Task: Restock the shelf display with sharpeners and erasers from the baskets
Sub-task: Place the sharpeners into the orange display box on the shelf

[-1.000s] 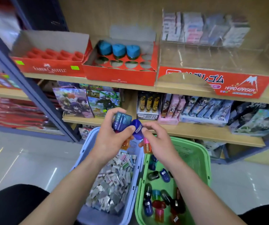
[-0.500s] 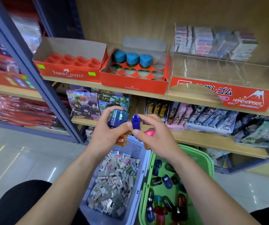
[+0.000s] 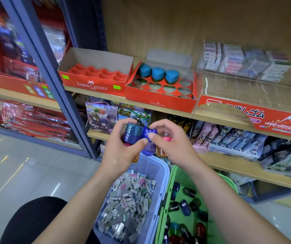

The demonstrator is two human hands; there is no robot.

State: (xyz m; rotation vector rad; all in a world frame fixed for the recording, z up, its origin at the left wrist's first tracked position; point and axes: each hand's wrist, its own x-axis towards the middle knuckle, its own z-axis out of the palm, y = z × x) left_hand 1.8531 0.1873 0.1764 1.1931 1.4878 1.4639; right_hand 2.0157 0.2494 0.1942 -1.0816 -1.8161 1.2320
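Both hands are raised just above the far end of the lilac basket point(image 3: 148, 167). The left hand point(image 3: 120, 148) curls round a dark blue sharpener point(image 3: 131, 132). The right hand point(image 3: 174, 147) pinches a purple sharpener point(image 3: 148, 141) between thumb and fingers, and the 2 sharpeners touch side by side. A pink sharpener point(image 3: 166, 138) shows behind the right fingers; how it is held I cannot tell. Inside the lilac basket lie wrapped erasers point(image 3: 130, 199). Against its right side stands a green basket point(image 3: 160, 219) with loose sharpeners point(image 3: 185, 206). On the shelf above and beyond the lilac basket, a red box point(image 3: 158, 103) holds 3 teal sharpeners point(image 3: 157, 73). A slotted red box point(image 3: 92, 85) sits to the basket's upper left and a clear eraser case point(image 3: 238, 111) to its upper right.
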